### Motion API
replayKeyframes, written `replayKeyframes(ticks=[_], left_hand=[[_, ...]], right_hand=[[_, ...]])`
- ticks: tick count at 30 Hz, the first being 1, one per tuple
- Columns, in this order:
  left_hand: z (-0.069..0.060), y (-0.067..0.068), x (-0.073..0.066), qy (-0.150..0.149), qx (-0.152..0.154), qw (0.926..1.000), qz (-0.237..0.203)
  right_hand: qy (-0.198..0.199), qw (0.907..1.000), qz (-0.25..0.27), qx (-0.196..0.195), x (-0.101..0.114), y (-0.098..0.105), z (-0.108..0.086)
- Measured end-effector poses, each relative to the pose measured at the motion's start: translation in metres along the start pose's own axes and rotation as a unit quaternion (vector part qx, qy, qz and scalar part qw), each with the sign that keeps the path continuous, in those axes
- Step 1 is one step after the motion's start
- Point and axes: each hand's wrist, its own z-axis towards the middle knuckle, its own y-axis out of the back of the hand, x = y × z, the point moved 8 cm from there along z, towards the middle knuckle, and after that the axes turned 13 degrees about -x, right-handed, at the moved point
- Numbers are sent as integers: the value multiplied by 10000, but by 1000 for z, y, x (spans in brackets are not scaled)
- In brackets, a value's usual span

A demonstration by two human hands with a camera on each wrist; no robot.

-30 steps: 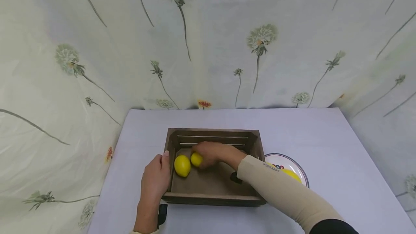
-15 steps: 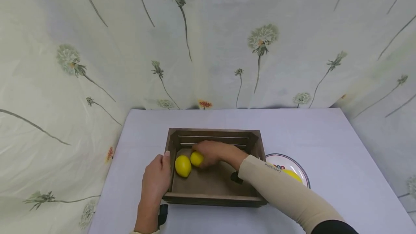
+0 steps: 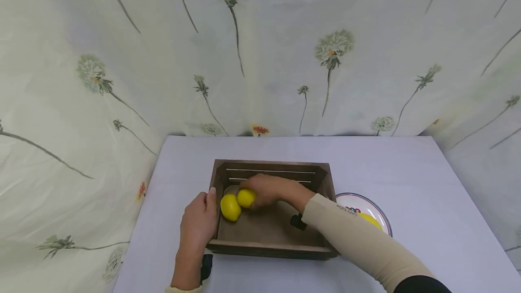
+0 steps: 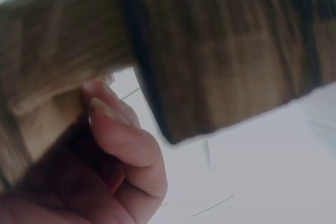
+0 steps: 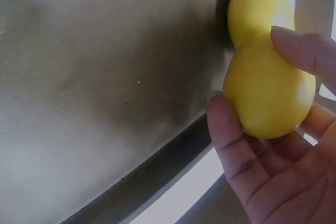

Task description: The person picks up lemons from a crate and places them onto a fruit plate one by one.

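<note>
A brown slatted wooden crate (image 3: 268, 227) stands on the table in the head view. My left hand (image 3: 199, 218) grips its left wall, thumb on the top edge; in the left wrist view the fingers (image 4: 126, 140) curl around a slat. Inside the crate my right hand (image 3: 264, 190) holds a yellow lemon (image 3: 246, 198) near the back left. Another lemon (image 3: 230, 207) lies on the crate floor against the left wall. In the right wrist view, the held lemon (image 5: 270, 87) sits between thumb and fingers, and appears to touch the other lemon (image 5: 260, 11).
A white plate (image 3: 380, 214) with a dark rim stands right of the crate, partly under the right forearm. Something yellow (image 3: 371, 221) on it is half hidden by the sleeve. A white cloth covers the table (image 3: 439, 220); a flower-printed curtain (image 3: 277, 58) hangs behind.
The held lemon has shifted slightly left, closing the gap to the other lemon. My left hand stays on the crate wall. The head view has turned a little to the left.
</note>
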Motion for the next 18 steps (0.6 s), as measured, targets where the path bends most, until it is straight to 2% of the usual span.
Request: replayKeyframes(ticks=[7, 18], left_hand=[[0, 2, 0, 38, -26, 10000, -24], [0, 1, -2, 89, -63, 9999, -69]], right_hand=[[-168, 9994, 200, -227, 4, 10, 0], [272, 9980, 415, -404, 11, 19, 1]])
